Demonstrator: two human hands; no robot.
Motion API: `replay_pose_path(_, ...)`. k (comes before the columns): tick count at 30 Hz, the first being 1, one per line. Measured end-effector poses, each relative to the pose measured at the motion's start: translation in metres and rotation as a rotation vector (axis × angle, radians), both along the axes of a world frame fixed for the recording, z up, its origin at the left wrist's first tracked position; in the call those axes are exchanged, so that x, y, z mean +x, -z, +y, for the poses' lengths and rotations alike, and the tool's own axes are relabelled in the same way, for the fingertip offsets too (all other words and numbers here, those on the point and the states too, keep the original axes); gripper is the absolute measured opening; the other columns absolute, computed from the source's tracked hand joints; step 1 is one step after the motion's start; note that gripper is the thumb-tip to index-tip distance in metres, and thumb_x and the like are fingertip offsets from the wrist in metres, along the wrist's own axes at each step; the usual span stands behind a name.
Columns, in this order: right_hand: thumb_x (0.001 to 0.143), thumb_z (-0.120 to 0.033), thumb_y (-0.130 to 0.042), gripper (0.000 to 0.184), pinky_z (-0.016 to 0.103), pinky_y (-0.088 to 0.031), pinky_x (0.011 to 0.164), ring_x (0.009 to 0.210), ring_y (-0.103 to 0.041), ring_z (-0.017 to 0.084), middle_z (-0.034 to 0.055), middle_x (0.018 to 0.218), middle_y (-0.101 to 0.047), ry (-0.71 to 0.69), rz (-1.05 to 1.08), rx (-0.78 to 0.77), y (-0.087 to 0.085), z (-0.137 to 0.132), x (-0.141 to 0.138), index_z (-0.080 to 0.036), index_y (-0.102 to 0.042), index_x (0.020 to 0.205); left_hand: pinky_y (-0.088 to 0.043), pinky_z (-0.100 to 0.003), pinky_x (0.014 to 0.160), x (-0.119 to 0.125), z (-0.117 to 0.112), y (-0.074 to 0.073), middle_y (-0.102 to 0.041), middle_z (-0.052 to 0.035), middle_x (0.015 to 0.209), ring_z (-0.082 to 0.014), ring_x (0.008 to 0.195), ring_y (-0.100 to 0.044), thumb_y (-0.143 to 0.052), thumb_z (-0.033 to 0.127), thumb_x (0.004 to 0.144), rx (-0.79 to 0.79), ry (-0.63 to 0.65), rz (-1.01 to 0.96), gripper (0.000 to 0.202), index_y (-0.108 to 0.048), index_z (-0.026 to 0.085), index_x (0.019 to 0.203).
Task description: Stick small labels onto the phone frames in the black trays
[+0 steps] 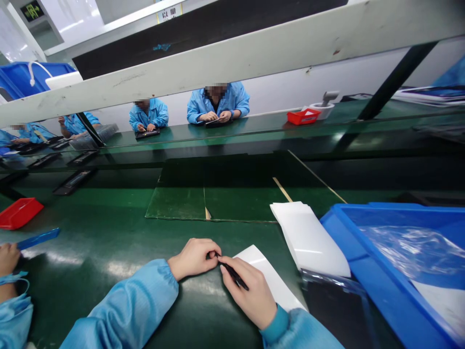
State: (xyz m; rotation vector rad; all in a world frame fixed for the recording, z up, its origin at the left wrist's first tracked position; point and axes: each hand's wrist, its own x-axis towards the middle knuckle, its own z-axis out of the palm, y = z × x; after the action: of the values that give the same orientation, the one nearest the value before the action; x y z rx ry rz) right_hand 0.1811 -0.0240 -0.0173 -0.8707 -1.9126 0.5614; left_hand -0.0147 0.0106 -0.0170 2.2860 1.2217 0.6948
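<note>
Here, a slim black pen-like tool (pixel 236 277) lies in the right hand (pixel 250 291), its tip at the fingertips of the left hand (pixel 194 257).
The right hand is closed around the shaft; the left is curled, thumb and forefinger drawn together at the tip, though I cannot tell whether they grip it. Just right of the right hand, partly hidden by it, a flat white sheet (pixel 274 278) rests on the glossy green tabletop (pixel 109 232); farther right is a blue plastic bin (pixel 358 269).
</note>
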Motion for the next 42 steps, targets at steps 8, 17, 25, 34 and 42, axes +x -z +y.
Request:
replay_pose_path(8, 0.095, -0.018, -0.055, 0.020, 0.030, -0.057, 0.070, 0.077, -0.070, 0.018, 0.0044, 0.090, -0.071, -0.009, -0.006, -0.023, 0.0037, 0.0000, 0.0013, -0.023, -0.067, 0.111, -0.042, -0.020, 0.065, 0.0009, -0.0003, -0.0040, -0.063, 0.0026, 0.076, -0.0106, 0.070, -0.059, -0.064, 0.009, 0.079, -0.004, -0.003, -0.001, 0.017, -0.070, 0.019, 0.091)
replay_pose_path(17, 0.096, -0.018, -0.055, 0.020, 0.029, -0.056, 0.070, 0.077, -0.069, 0.018, 0.0041, 0.091, -0.071, -0.015, -0.005, -0.030, 0.0073, 0.0000, 0.0011, -0.023, -0.066, 0.112, -0.042, -0.020, 0.066, 0.0002, 0.0001, -0.0009, -0.063, 0.0021, 0.076, -0.0109, 0.070, -0.059, -0.063, 0.011, 0.079, -0.013, -0.001, 0.005, 0.016, -0.070, 0.019, 0.091)
replay_pose_path(25, 0.095, -0.017, -0.055, 0.021, 0.029, -0.056, 0.070, 0.077, -0.069, 0.018, 0.0039, 0.091, -0.071, -0.018, 0.000, -0.028, 0.0070, -0.0001, 0.0014, -0.024, -0.066, 0.113, -0.041, -0.019, 0.066, -0.0002, 0.0002, -0.0001, -0.063, 0.0030, 0.076, -0.0100, 0.070, -0.058, -0.064, 0.011, 0.079, -0.010, 0.004, -0.001, 0.016, -0.069, 0.020, 0.091)
replay_pose_path(34, 0.096, -0.017, -0.056, 0.021, 0.030, -0.055, 0.070, 0.078, -0.069, 0.018, 0.0046, 0.091, -0.071, -0.021, 0.004, -0.030, 0.0055, 0.0000, 0.0008, -0.023, -0.066, 0.113, -0.040, -0.019, 0.066, -0.0001, 0.0003, 0.0002, -0.062, 0.0034, 0.076, -0.0093, 0.070, -0.057, -0.064, 0.011, 0.079, -0.004, 0.007, -0.016, 0.015, -0.069, 0.019, 0.090)
replay_pose_path(42, 0.095, -0.016, -0.055, 0.020, 0.029, -0.056, 0.070, 0.077, -0.069, 0.018, 0.0041, 0.090, -0.071, -0.014, 0.008, -0.015, 0.0039, 0.0001, 0.0005, -0.023, -0.067, 0.110, -0.040, -0.019, 0.066, -0.0005, -0.0001, 0.0004, -0.062, 0.0035, 0.076, -0.0094, 0.070, -0.058, -0.064, 0.011, 0.079, -0.005, 0.006, -0.012, 0.015, -0.068, 0.020, 0.090)
